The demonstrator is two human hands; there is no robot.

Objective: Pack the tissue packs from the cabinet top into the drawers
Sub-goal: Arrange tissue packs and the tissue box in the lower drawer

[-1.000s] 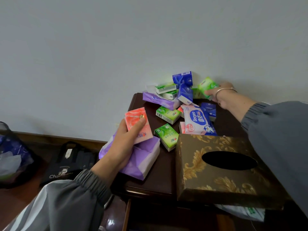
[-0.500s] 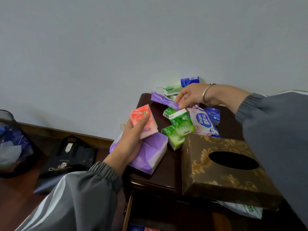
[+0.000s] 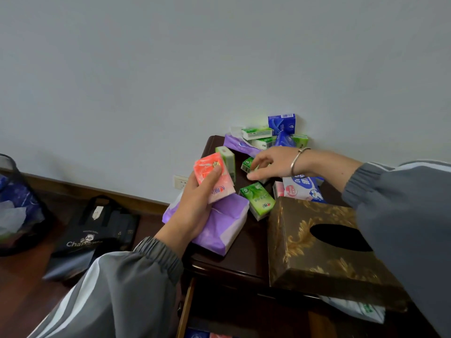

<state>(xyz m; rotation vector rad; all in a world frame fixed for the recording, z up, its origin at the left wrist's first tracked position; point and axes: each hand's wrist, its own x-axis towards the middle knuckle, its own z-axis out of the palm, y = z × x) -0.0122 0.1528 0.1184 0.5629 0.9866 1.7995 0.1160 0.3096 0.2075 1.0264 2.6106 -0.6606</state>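
Several tissue packs lie on the dark wooden cabinet top: green packs, blue packs, a purple pack and a white-blue pack. My left hand grips a pink pack with the thumb on top, a green pack standing behind it and a large purple pack under the palm. My right hand reaches over a small green pack, fingers loosely bent, thumb spread below it. The open drawer under the top shows blue and pink packs.
A gold patterned tissue box fills the cabinet's front right, with a white-green plastic package under it. On the floor to the left are a black bag and a dark mesh bin. A wall socket sits beside the cabinet.
My right hand carried a green pack from the back of the pile to my left hand, where it now stands behind the pink pack. The right hand then moved over another green pack.
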